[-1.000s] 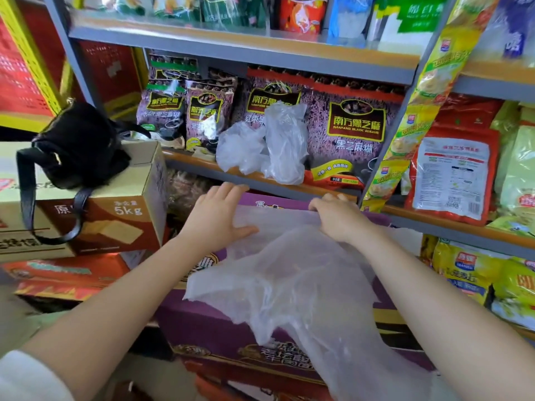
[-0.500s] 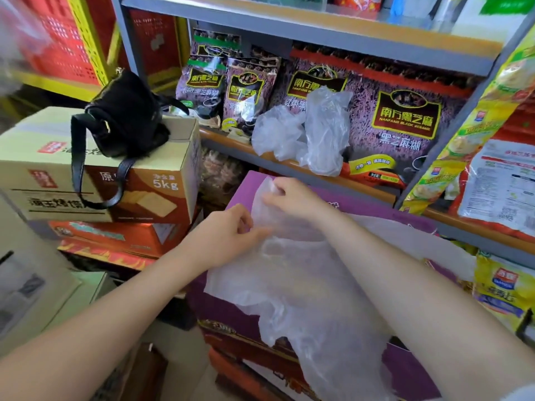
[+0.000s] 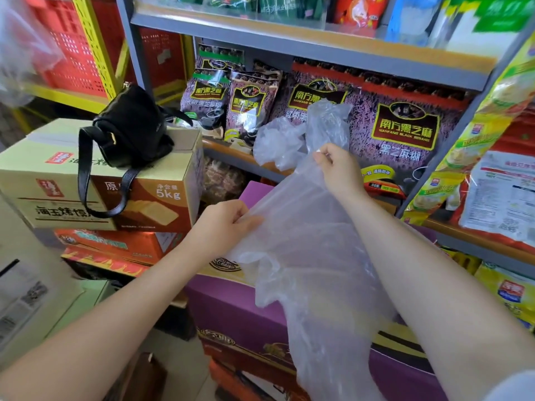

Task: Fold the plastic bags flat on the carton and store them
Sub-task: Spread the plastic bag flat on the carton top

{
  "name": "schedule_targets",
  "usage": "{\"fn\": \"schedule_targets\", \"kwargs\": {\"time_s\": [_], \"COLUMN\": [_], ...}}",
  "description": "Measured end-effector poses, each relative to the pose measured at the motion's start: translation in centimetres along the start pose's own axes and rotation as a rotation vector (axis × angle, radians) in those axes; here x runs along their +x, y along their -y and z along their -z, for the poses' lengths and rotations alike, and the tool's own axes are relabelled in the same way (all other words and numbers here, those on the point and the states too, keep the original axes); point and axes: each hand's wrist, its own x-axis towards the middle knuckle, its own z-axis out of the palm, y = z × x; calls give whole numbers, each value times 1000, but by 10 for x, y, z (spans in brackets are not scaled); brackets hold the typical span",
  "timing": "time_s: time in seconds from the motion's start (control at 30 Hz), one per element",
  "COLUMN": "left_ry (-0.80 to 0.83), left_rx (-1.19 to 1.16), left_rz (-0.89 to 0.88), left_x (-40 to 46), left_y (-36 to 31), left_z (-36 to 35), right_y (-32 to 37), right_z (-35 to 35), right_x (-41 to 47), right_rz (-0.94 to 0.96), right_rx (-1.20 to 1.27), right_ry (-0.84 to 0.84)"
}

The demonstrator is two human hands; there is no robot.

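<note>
Both hands, left (image 3: 224, 224) and right (image 3: 337, 172), now pinch the bag (image 3: 312, 256), raised off the carton (image 3: 237, 311); flattening must restart.

We read "NANFANG BLACK SESAME" under 南方黑芝麻, with 黑芝麻糊 below, on the large purple sesame bag (image 3: 404, 134). The smaller sesame bags (image 3: 207, 95) carry the same characters, partly legible. The cardboard carton (image 3: 150, 195) shows "5kg". The purple carton (image 3: 228, 308) bears "Classic" in script. Other packet print: blurred, unreadable.
</note>
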Motion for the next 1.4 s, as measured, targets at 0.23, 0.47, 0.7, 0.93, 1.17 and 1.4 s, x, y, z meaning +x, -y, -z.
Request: {"fn": "schedule_targets", "kwargs": {"time_s": [0.23, 0.47, 0.7, 0.93, 1.17, 1.4], "left_ry": [-63, -94, 181, 105, 95, 210], "left_rx": [-31, 29, 277, 194, 316, 362], "left_rz": [186, -161, -438, -521, -606, -657], "left_x": [25, 19, 6, 17, -3, -10], "left_y": [18, 20, 21, 49, 14, -39], "left_z": [-18, -18, -22, -10, -9, -63], "right_y": [42, 47, 32, -14, -20, -44], "right_z": [22, 26, 29, 67, 56, 89], "right_x": [-47, -133, -131, -165, -195, -227], "right_rz": [249, 272, 215, -162, -144, -270], "right_rx": [-204, -586, -625, -728, -665, -660], "right_ry": [251, 620, 563, 272, 143, 87]}}
